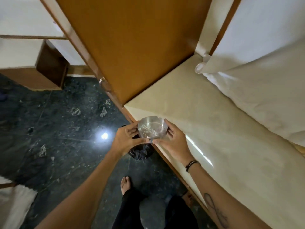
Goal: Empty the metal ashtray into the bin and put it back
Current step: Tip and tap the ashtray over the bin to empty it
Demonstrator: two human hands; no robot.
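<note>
Two hands hold the metal ashtray (152, 127) up in the air. The left hand (126, 139) grips its left rim with curled fingers. The right hand (173, 139) grips the right rim, thumb at the near edge and fingers curled around the far side. The ashtray sits level, open side up, and small pale bits lie inside it.

The bin (140, 151) with its black bag stands on the dark floor (57, 121), right under the ashtray and a little nearer the person. Most of the bin hides behind the left hand. The cream ledge (206, 121) is just beside the ashtray, on its right.

The ashtray is round, so no side is longer. Both hands are equally close. I think tipping comes next: the ashtray needs to tilt down toward the bin below it.
</note>
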